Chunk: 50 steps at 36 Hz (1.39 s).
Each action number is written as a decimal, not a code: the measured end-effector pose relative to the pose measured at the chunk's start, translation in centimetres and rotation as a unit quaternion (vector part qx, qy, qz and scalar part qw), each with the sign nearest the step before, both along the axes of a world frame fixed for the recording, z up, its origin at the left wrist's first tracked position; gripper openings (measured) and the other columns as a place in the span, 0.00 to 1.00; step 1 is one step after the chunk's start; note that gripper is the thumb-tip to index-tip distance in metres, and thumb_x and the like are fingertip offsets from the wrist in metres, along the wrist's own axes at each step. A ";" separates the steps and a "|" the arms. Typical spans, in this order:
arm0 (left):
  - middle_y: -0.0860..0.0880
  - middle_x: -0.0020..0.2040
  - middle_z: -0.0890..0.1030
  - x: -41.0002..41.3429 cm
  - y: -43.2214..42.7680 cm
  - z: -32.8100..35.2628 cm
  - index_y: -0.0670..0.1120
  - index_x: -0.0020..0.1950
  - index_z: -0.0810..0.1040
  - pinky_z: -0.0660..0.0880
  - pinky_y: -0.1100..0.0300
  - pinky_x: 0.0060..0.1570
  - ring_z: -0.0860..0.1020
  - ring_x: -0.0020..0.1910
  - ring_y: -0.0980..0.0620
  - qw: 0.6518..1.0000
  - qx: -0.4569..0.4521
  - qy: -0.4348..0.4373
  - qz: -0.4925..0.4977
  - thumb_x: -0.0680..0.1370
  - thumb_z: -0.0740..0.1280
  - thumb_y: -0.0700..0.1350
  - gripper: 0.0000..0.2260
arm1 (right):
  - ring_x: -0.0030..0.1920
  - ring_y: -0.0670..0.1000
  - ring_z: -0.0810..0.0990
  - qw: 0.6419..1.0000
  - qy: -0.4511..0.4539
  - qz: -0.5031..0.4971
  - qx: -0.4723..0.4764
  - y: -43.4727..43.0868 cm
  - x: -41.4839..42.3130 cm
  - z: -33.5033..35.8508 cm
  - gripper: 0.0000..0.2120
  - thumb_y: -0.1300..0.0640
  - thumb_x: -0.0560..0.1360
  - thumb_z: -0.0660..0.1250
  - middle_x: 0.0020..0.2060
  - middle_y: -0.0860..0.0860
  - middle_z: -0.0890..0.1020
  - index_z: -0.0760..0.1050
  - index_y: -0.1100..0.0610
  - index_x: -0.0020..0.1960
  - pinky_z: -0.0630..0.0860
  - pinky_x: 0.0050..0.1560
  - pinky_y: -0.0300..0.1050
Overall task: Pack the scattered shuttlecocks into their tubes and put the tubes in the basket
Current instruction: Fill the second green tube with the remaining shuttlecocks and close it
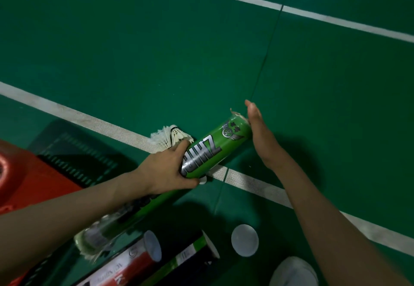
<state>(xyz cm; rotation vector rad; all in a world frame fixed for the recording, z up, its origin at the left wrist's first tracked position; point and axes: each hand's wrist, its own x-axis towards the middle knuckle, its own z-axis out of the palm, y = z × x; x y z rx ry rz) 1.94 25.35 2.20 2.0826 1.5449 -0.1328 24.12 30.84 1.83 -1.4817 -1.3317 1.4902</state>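
Observation:
My left hand grips a green shuttlecock tube with silver lettering, holding it tilted above the court floor. My right hand presses its flat palm, fingers straight, against the tube's far end, where a bit of feather or torn rim sticks out. Several white shuttlecocks lie bunched on the white line just behind my left hand. Under my left forearm lies another green tube with feathers showing at its near end. A red-and-white tube and a black-and-green tube lie below it.
A red basket with a dark slotted inside sits at the left. A round translucent tube cap lies on the green floor near my white shoe. White court lines cross the floor.

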 end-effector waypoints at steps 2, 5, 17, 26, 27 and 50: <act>0.53 0.46 0.72 -0.3 0.0 -0.1 0.50 0.71 0.56 0.77 0.55 0.41 0.76 0.39 0.48 1.000 -0.017 0.008 0.006 0.69 0.69 0.65 0.38 | 0.73 0.44 0.56 1.000 0.002 0.007 -0.012 0.1 -0.1 -0.5 0.33 0.34 0.77 0.43 0.75 0.48 0.57 0.53 0.49 0.77 0.51 0.69 0.44; 0.50 0.43 0.73 -1.0 0.3 -0.4 0.50 0.64 0.58 0.72 0.57 0.40 0.74 0.40 0.47 0.998 -0.032 0.035 0.036 0.70 0.68 0.65 0.33 | 0.65 0.50 0.71 0.998 -0.010 -0.061 -0.008 0.2 -0.5 -2.0 0.24 0.40 0.80 0.48 0.63 0.53 0.73 0.64 0.53 0.69 0.64 0.69 0.51; 0.44 0.50 0.78 -4.0 0.9 -1.3 0.46 0.58 0.63 0.76 0.52 0.45 0.77 0.44 0.44 0.985 -0.057 0.022 0.160 0.70 0.69 0.64 0.29 | 0.62 0.55 0.71 0.962 -0.201 0.159 0.093 -3.1 -4.7 -7.3 0.18 0.57 0.76 0.66 0.61 0.56 0.72 0.72 0.60 0.64 0.67 0.62 0.43; 0.46 0.47 0.78 -3.9 1.3 -1.2 0.47 0.54 0.62 0.76 0.53 0.42 0.77 0.41 0.46 0.988 -0.040 -0.003 0.149 0.69 0.70 0.64 0.28 | 0.51 0.55 0.73 0.898 -0.351 0.236 0.125 -3.6 -4.2 -8.5 0.12 0.54 0.75 0.67 0.49 0.56 0.77 0.75 0.59 0.55 0.67 0.48 0.46; 0.46 0.48 0.78 -3.7 1.3 -1.3 0.47 0.55 0.62 0.76 0.53 0.43 0.78 0.42 0.46 0.989 -0.042 -0.001 0.143 0.69 0.70 0.64 0.28 | 0.49 0.55 0.73 0.915 -0.338 0.190 0.111 -3.5 -3.4 -8.4 0.10 0.56 0.75 0.66 0.47 0.57 0.77 0.75 0.61 0.52 0.67 0.45 0.45; 0.47 0.57 0.74 1.0 0.4 -0.6 0.47 0.69 0.57 0.72 0.56 0.41 0.72 0.41 0.49 1.000 0.010 -0.004 -0.005 0.70 0.68 0.65 0.37 | 0.55 0.46 0.73 0.995 -0.012 -0.100 0.016 -0.7 1.8 -0.4 0.21 0.43 0.81 0.47 0.53 0.50 0.76 0.70 0.55 0.60 0.68 0.55 0.42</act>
